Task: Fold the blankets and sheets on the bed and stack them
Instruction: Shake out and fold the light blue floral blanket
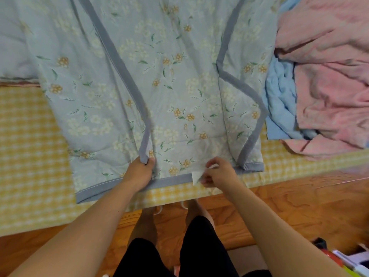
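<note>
The floral quilt (169,86) lies spread flat beyond your hands, pale blue-green with yellow and cream flower sprigs and a grey binding along every edge. Both long sides are folded in toward the middle, so two grey bands run away from you in a narrowing strip. Your left hand (139,170) curls round the near corner of the left flap, pinching its grey binding between thumb and fingers. Your right hand (217,172) pinches a white care tag (196,176) at the quilt's near hem, fingers bent round it.

Under the quilt, the bed wears a yellow checked sheet (30,146), its edge running just below your wrists. Beyond your right hand, further to the right, a crumpled pink blanket (329,76) sits heaped on a light blue blanket (281,100), the two touching the quilt's right edge. Under your forearms is a wooden floor (289,206), with some small boxes by your right elbow, too blurred to name.

You have one quilt, one pink blanket, one blue blanket, one checked sheet and one tag.
</note>
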A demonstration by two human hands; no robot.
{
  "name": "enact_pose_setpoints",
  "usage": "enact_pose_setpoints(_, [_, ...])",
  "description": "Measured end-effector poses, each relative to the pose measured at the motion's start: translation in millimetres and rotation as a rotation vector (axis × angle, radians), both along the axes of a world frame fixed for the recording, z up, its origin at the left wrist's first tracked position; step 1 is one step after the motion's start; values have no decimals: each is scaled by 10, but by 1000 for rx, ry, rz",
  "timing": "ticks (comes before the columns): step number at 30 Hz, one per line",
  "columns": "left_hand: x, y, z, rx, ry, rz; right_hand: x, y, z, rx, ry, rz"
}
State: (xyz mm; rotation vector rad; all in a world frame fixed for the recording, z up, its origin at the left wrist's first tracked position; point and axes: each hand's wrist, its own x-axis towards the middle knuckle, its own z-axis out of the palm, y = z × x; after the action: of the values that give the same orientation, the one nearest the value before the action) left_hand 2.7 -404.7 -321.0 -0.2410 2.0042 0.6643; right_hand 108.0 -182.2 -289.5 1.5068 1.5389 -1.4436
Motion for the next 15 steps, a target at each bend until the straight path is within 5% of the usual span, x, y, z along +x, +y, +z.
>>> enact_pose_setpoints(4, [7, 11, 32, -2, 13, 7, -244, 90, -105, -154, 28, -455])
enact_pose_setpoints(6, [10, 15, 41, 1, 14, 5, -266, 69, -199, -121, 30, -503])
enact_pose_setpoints(8, [13, 14, 31, 3, 11, 15, -201, 33, -319, 89, 47, -245])
enact_pose_setpoints(11, [16, 11, 15, 5, 11, 28, -89, 12, -422, 431, 83, 422])
enact_pose_setpoints(15, [10, 28, 21, 0, 19, 26, -154, -47, -440, 397, 84, 677])
